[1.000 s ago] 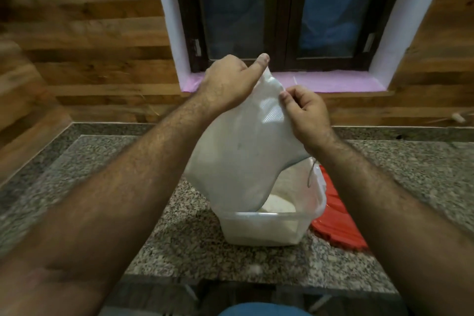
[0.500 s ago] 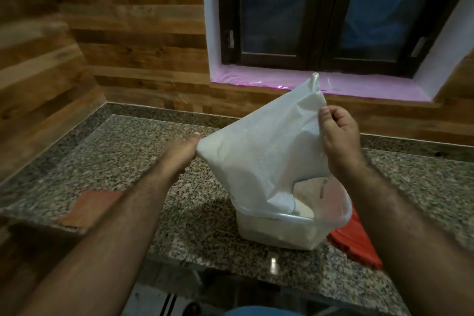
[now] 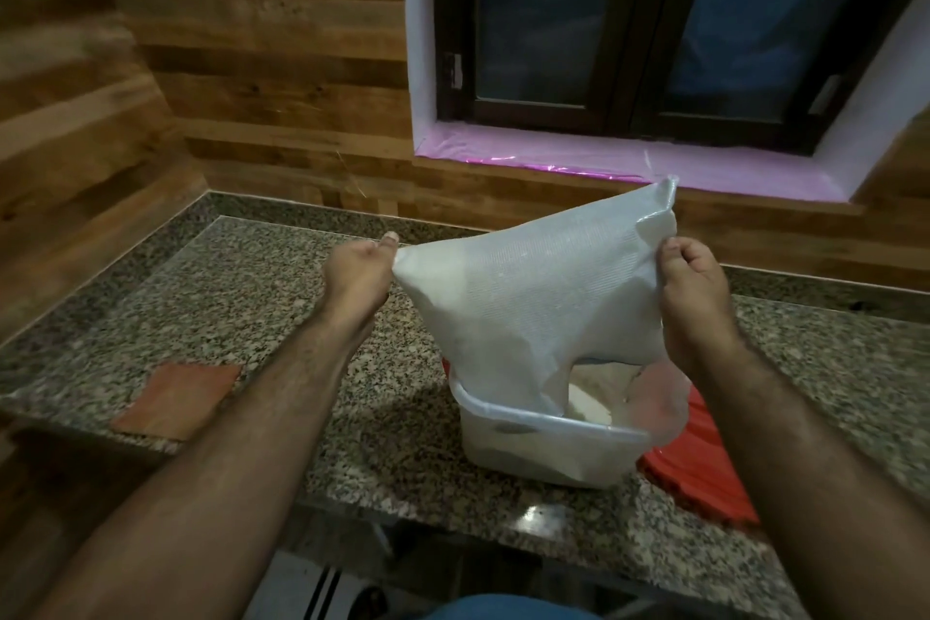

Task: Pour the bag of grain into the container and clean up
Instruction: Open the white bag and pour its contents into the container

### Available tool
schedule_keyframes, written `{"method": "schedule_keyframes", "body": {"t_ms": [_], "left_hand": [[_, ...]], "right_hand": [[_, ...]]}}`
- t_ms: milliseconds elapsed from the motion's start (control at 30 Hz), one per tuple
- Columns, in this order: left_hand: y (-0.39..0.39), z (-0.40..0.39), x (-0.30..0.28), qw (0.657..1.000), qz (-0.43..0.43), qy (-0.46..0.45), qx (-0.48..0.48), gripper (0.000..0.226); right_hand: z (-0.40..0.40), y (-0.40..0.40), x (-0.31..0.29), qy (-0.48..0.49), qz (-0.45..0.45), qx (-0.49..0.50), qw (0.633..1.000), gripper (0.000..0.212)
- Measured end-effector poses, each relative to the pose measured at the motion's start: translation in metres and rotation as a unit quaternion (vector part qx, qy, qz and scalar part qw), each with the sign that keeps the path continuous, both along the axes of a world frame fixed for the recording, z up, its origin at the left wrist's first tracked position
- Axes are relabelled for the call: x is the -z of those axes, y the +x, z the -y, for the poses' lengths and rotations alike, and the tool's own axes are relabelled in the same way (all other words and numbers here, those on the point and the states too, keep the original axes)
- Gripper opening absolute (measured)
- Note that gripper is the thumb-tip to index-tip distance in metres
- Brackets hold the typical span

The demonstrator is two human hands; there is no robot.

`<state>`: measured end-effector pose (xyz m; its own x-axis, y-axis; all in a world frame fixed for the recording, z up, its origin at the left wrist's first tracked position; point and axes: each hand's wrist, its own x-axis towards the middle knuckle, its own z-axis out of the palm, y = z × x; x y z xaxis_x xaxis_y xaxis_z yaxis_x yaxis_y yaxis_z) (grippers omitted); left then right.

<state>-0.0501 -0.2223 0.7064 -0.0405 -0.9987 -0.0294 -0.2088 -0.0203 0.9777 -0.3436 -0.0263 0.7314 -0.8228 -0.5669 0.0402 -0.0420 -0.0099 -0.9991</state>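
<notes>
A white plastic bag of grain point(image 3: 533, 302) hangs upside down over a clear plastic container point(image 3: 543, 448) on the granite counter. Its open mouth dips inside the container, where a pale heap of grain point(image 3: 589, 405) shows. My left hand point(image 3: 360, 274) pinches the bag's left corner. My right hand point(image 3: 697, 292) grips the bag's right edge below its upper corner. The bag looks slack and mostly flat.
A red lid point(image 3: 704, 478) lies on the counter point(image 3: 251, 307) behind and right of the container. A reddish-brown square patch point(image 3: 176, 400) sits near the counter's front left edge. Wood-panelled walls close the left and back; a window point(image 3: 629, 25) is above.
My left hand has come down from the bag's top and moved out to the left corner, stretching the bag wide. The view has shifted left.
</notes>
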Motion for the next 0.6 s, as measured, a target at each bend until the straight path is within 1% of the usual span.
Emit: {"method": "schedule_keyframes", "body": {"t_ms": [100,233,267,333,367,400,500,533,600], "left_hand": [[-0.009,-0.005,-0.014,0.998,0.037,-0.059,0.002,0.04],[-0.019,-0.011,-0.032,0.984,0.114,-0.138,0.015,0.052],[-0.022,-0.012,-0.037,0.979,0.135,-0.152,0.015,0.054],[-0.027,-0.015,-0.047,0.97,0.164,-0.179,0.012,0.055],[-0.03,-0.016,-0.052,0.965,0.175,-0.196,0.012,0.055],[-0.032,-0.017,-0.058,0.959,0.187,-0.214,0.01,0.055],[-0.04,-0.02,-0.074,0.942,0.226,-0.25,0.001,0.056],[-0.044,-0.022,-0.078,0.937,0.233,-0.259,-0.002,0.056],[-0.051,-0.026,-0.084,0.93,0.239,-0.279,-0.009,0.057]], "right_hand": [[-0.005,-0.014,0.008,0.014,0.036,-0.008,0.999,0.022],[-0.015,-0.023,0.013,0.025,0.069,-0.003,0.997,0.026],[-0.018,-0.023,0.011,0.022,0.086,0.007,0.996,0.031],[-0.024,-0.019,0.005,0.001,0.138,-0.001,0.99,0.054],[-0.026,-0.018,0.003,-0.007,0.146,-0.014,0.989,0.064],[-0.029,-0.016,0.001,-0.008,0.136,-0.024,0.99,0.068],[-0.031,-0.013,-0.002,-0.002,0.073,-0.012,0.997,0.057],[-0.031,-0.013,-0.003,0.0,0.055,-0.003,0.998,0.06],[-0.03,-0.012,-0.003,-0.004,0.048,0.015,0.999,0.072]]}}
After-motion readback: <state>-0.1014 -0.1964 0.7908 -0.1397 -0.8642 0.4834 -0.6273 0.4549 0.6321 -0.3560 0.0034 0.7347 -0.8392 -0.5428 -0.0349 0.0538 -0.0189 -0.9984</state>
